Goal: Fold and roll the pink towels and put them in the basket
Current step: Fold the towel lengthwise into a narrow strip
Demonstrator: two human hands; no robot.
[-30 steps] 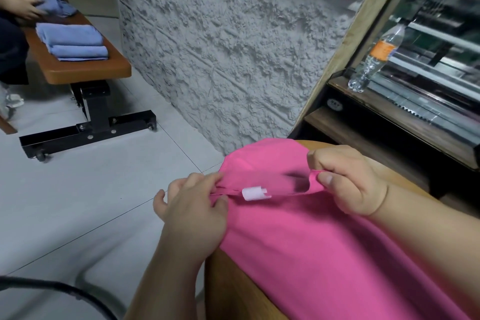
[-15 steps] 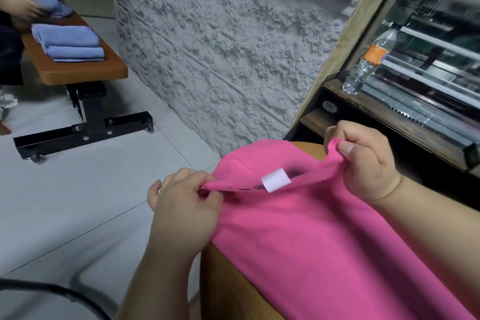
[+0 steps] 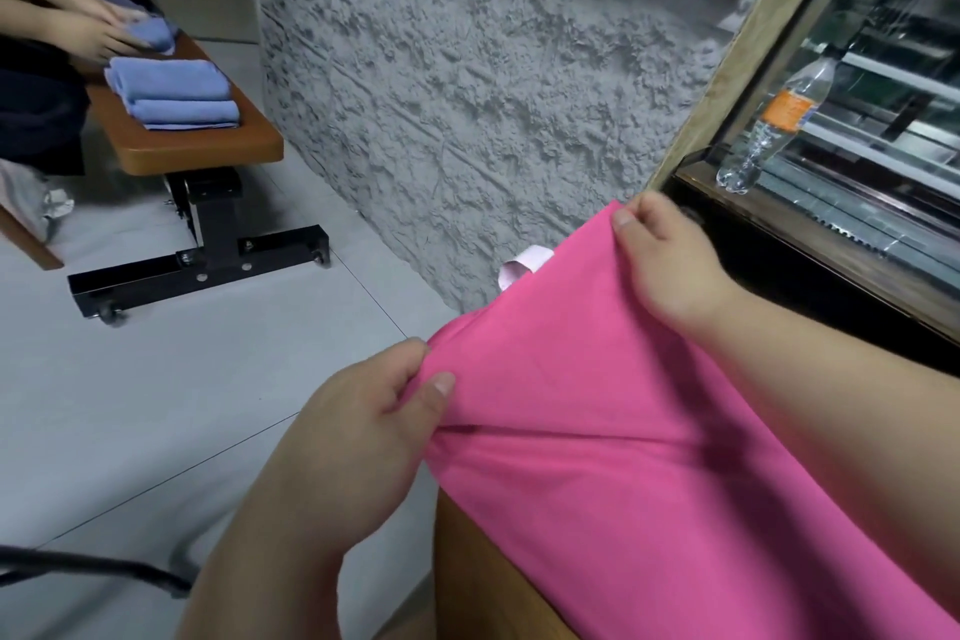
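One pink towel (image 3: 649, 431), a plain bright pink cloth with soft creases fanning from its near-left edge, lies draped over a wooden table (image 3: 483, 582) at the near right. Its long axis runs diagonally from the raised far edge down towards the near right. One white looped label (image 3: 524, 263) sticks up from that far edge. The left hand (image 3: 363, 431) pinches the left end of the edge, thumb pressed on top; the right hand (image 3: 670, 265) pinches the far-right corner between thumb and curled fingers. Far left, two folded blue towels (image 3: 171, 94) sit stacked on a bench (image 3: 208, 146), and another person's hands (image 3: 98, 31) press a third. One plastic bottle (image 3: 769, 130) stands far right.
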